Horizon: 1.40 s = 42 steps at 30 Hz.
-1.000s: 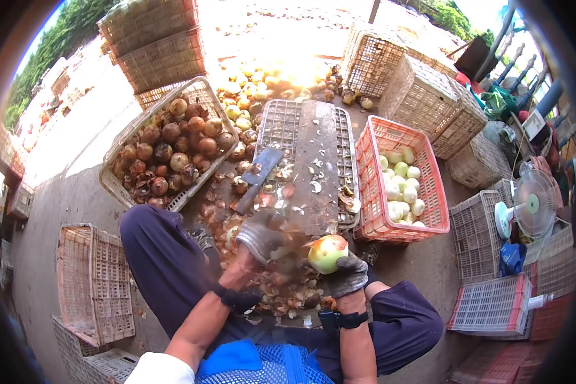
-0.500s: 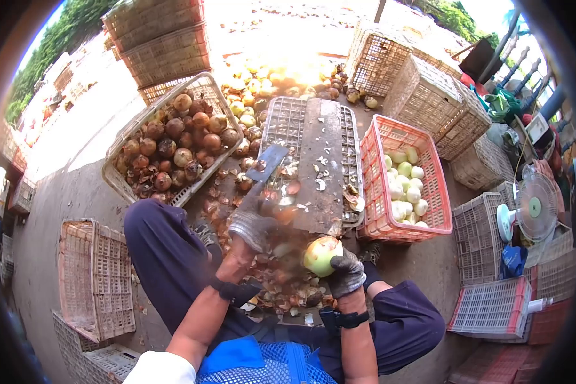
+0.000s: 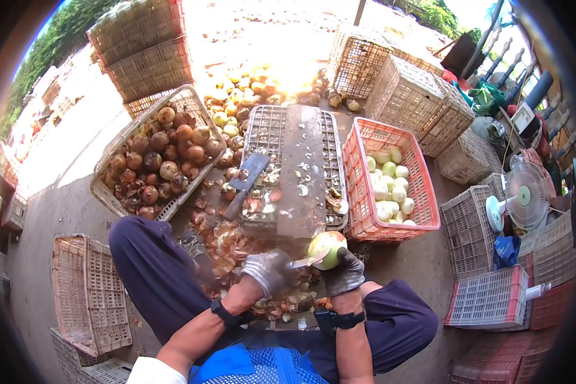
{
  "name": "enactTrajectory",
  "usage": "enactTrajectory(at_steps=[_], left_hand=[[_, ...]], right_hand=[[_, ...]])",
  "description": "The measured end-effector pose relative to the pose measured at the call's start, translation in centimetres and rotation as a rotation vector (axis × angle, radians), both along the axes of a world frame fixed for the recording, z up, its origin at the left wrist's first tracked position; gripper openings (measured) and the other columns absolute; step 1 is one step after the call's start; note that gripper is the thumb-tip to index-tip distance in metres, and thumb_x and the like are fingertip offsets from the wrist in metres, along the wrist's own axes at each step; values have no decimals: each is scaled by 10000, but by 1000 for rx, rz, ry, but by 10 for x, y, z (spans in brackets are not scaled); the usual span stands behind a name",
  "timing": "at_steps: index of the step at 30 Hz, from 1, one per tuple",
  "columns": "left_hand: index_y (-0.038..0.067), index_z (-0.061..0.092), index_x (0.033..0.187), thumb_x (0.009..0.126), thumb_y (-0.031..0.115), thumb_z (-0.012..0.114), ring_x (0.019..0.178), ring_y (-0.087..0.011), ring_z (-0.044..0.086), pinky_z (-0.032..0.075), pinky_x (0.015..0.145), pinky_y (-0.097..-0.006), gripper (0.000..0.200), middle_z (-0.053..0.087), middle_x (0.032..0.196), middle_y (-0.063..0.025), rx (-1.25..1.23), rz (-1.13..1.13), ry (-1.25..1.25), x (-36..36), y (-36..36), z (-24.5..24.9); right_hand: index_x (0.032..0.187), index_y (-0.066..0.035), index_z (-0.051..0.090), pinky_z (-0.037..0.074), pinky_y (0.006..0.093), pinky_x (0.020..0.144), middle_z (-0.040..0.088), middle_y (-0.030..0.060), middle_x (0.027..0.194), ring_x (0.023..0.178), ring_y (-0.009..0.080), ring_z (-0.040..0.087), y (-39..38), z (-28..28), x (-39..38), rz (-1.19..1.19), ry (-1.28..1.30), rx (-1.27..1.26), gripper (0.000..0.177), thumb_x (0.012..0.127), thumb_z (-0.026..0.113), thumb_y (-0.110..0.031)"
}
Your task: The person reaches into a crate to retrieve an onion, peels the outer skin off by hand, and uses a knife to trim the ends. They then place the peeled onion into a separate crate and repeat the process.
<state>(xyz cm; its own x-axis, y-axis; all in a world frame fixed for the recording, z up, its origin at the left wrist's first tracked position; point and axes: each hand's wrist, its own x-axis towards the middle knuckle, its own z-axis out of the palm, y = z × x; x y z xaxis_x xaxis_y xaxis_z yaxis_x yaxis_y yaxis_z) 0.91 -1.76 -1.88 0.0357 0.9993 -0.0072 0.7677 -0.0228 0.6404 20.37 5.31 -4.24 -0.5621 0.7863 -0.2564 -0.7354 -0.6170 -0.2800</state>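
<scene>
Okay, biggest first: gray ground [image 3: 41, 224] underfoot, with a tall crate stack [image 3: 144, 61] at far left and more mesh crates [image 3: 406, 96] at far right. Person sits low, dark-trousered legs [image 3: 153, 275] spread either side of the work spot. Beige plastic crate [image 3: 189, 99] ahead-left, tilted in view, loaded with unpeeled brown onions [image 3: 166, 147]. Red plastic crate [image 3: 393, 229] ahead-right, peeled pale onions [image 3: 387, 192] inside. Between them a mesh crate base [image 3: 265, 128] carries a worn plank [image 3: 299, 160], pale peel bits on top. Electric fan [image 3: 527, 195] well off to the right, among more crates. Cleaver [image 3: 249, 173] lies left of the plank, blade over the mesh, dark handle toward the person. Both hands gloved, bands on both wrists. Left hand [image 3: 267, 271]: blurred, fingers curled closed around a small knife, its handle hidden in the fist. Right hand [image 3: 345, 272]: fingers wrapped around the near right side of a part-peeled onion [image 3: 329, 248], held up just off the plank's near end. Small knife's blade [image 3: 299, 263] points right, tip at the onion's near left side; can't tell how deep, if at all. Onion skins [image 3: 230, 243] litter the ground below.
</scene>
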Motion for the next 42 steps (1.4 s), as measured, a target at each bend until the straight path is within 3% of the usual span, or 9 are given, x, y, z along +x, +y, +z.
enactTrajectory(at_steps=[7, 8, 12, 15, 21, 25, 33, 37, 42], left_hand=[[2, 624, 874, 765, 332, 696, 689, -286, 643, 502, 607, -391, 355, 623, 724, -192, -457, 237, -341, -13, 15, -15], [83, 594, 830, 715, 114, 678, 587, -244, 534, 434, 531, -360, 146, 514, 647, -45, -415, 271, -492, -14, 12, -16], [136, 686, 831, 628, 126, 756, 753, -204, 571, 463, 654, -329, 215, 578, 840, -21, 447, -162, -223, -19, 4, -5], [131, 694, 841, 628, 121, 757, 800, -209, 589, 474, 696, -314, 222, 601, 914, -32, -83, 221, -933, -3, 2, 32], [-3, 590, 1128, 755, 79, 715, 851, -103, 578, 500, 724, -275, 402, 659, 966, -71, -90, 177, -829, -8, 13, 24], [8, 644, 967, 658, 65, 751, 770, -53, 535, 460, 678, -221, 332, 624, 846, 8, -202, 268, -1012, -12, 15, 15], [12, 648, 945, 654, 38, 766, 713, -59, 551, 467, 603, -224, 315, 625, 809, 10, 282, -53, -702, -26, 7, 10], [22, 656, 909, 658, 49, 776, 688, -63, 555, 478, 590, -234, 280, 616, 765, 14, -179, 296, -1111, -25, 3, 42], [59, 636, 888, 716, 177, 754, 633, -170, 613, 477, 566, -332, 240, 604, 703, -86, -136, 52, -346, -15, -2, 17]], right_hand=[[1208, 27, 502, 456, 489, 940, 600, 173, 1115, 1043, 347, 574, -2, 11, 2, -5, -28, 201, 590, 680, 710, -136], [1208, 26, 501, 457, 489, 940, 600, 174, 1116, 1044, 346, 574, -1, 9, 3, -16, -30, 167, 590, 680, 711, -135], [1208, 27, 501, 463, 486, 938, 598, 174, 1120, 1048, 340, 577, 2, -3, 3, -46, -60, 134, 591, 677, 714, -124], [1210, 26, 501, 472, 480, 929, 599, 171, 1120, 1041, 336, 582, 1, -4, 1, -28, -103, 157, 592, 675, 715, -109], [1213, 36, 497, 492, 467, 902, 600, 173, 1113, 1019, 327, 594, -3, -10, -8, 41, -268, 221, 620, 662, 737, -114], [1214, 45, 493, 501, 441, 889, 601, 170, 1109, 1006, 315, 600, -2, -15, -12, 113, -312, 258, 638, 656, 749, -130], [1177, 21, 518, 503, 376, 845, 611, 126, 1053, 940, 260, 607, -5, -5, -18, 50, -291, 206, 582, 687, 764, -174], [1232, 13, 495, 490, 457, 909, 602, 150, 1115, 1040, 312, 588, -1, -9, -11, 26, -191, 185, 586, 733, 741, -171], [1223, 6, 509, 481, 491, 913, 598, 155, 1135, 1047, 332, 581, 2, -9, -3, 0, -99, 138, 572, 744, 745, -200]])
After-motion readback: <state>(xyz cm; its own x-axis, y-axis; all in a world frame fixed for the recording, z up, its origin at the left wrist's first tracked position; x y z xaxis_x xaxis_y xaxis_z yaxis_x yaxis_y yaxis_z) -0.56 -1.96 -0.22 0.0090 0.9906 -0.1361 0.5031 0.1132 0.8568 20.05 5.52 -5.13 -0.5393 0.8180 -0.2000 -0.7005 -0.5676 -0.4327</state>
